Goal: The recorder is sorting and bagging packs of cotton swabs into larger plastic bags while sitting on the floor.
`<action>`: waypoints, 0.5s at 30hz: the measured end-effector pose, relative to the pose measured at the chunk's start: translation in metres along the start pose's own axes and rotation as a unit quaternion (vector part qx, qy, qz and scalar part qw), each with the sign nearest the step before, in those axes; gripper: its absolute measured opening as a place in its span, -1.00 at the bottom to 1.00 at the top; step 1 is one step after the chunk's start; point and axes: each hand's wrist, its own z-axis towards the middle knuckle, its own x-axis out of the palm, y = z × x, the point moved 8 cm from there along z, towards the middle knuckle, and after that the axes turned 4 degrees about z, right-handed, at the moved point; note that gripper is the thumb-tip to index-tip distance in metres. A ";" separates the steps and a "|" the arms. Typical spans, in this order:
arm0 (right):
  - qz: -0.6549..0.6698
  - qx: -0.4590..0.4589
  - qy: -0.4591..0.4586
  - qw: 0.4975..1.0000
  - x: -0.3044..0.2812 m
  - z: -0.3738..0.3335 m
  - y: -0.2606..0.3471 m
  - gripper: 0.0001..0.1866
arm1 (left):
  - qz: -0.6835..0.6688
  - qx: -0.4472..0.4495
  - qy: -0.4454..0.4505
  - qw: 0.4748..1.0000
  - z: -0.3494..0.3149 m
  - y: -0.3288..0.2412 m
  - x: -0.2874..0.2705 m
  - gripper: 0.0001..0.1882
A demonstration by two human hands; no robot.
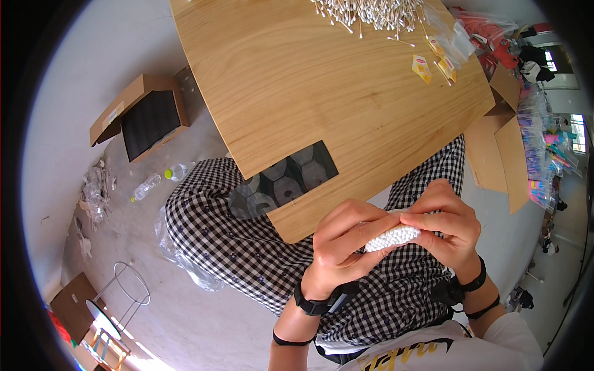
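Note:
Above my lap, my left hand (pixel 343 241) and my right hand (pixel 448 226) are closed together round a tight bundle of cotton swabs (pixel 394 237). The packed white tips face me; the sticks are mostly hidden by my fingers. My left fingers wrap the left side of the bundle, while my right thumb and fingers pinch it from the right. Both hands are just off the near edge of the wooden table (pixel 352 93). A big loose heap of cotton swabs (pixel 374 11) lies at the table's far side.
Small yellow packets (pixel 422 68) and clear plastic bags (pixel 459 44) lie at the table's far right. A dark panel with rounded shapes (pixel 291 179) sits at the near left corner. Open cardboard boxes (pixel 489 151) stand right; another box (pixel 148 117) and bottles (pixel 146 187) are on the left floor.

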 end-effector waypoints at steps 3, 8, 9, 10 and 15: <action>0.047 0.044 -0.001 0.998 0.000 0.000 -0.004 -0.69 | -0.016 -0.006 -0.008 1.000 0.001 0.000 -0.001 -0.63; 0.093 0.050 -0.016 0.994 -0.008 0.000 -0.010 -0.76 | -0.039 -0.006 0.000 0.999 0.001 0.003 0.000 -0.68; 0.094 0.050 -0.016 0.994 -0.007 0.000 -0.010 -0.76 | -0.049 0.002 0.002 0.999 0.001 0.003 0.001 -0.67; 0.099 0.050 -0.013 0.994 -0.006 0.002 -0.009 -0.77 | -0.048 0.001 0.002 0.999 0.000 0.003 0.001 -0.67; 0.125 0.063 -0.024 0.990 -0.002 0.000 -0.009 -0.79 | -0.050 -0.021 0.007 0.999 0.000 0.005 0.002 -0.69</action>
